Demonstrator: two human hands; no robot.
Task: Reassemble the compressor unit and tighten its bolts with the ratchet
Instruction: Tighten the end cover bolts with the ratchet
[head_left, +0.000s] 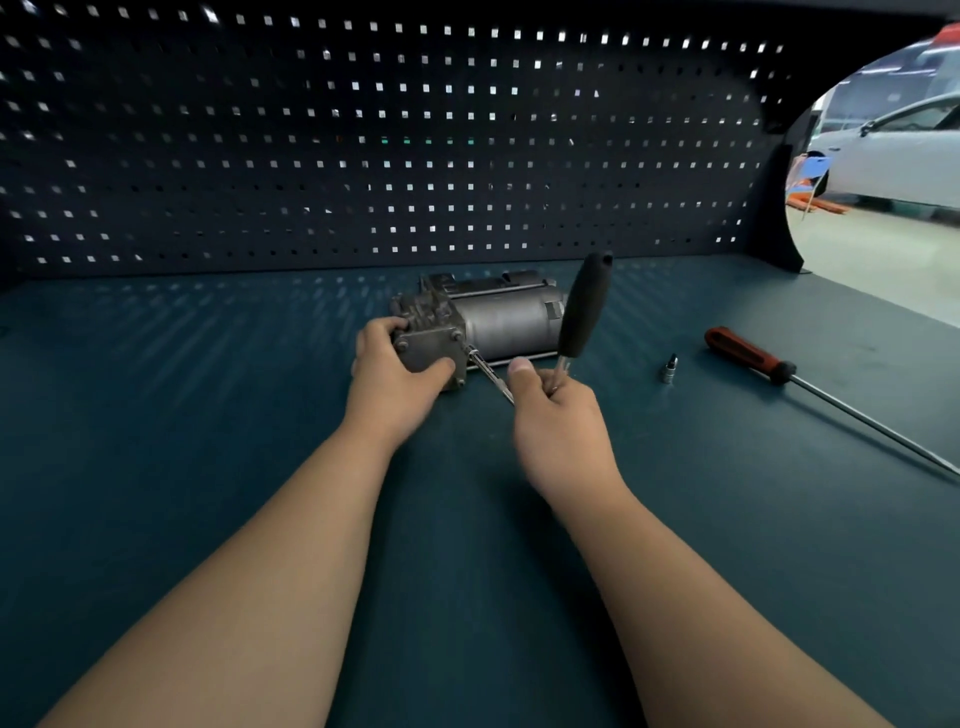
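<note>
The grey metal compressor unit (498, 319) lies on its side at the middle of the bench, its square end cover facing me. My left hand (397, 382) grips that end cover, thumb on its front face. My right hand (558, 415) is closed around the head of the ratchet (582, 312), whose black handle sticks up and away from me. A thin metal extension (488, 371) runs from my right hand to a bolt at the cover's right corner.
A small loose socket bit (670, 368) stands to the right of my right hand. Farther right lies a long screwdriver with a red and black handle (748, 356). A dark pegboard (363, 135) backs the blue-green bench top (208, 415).
</note>
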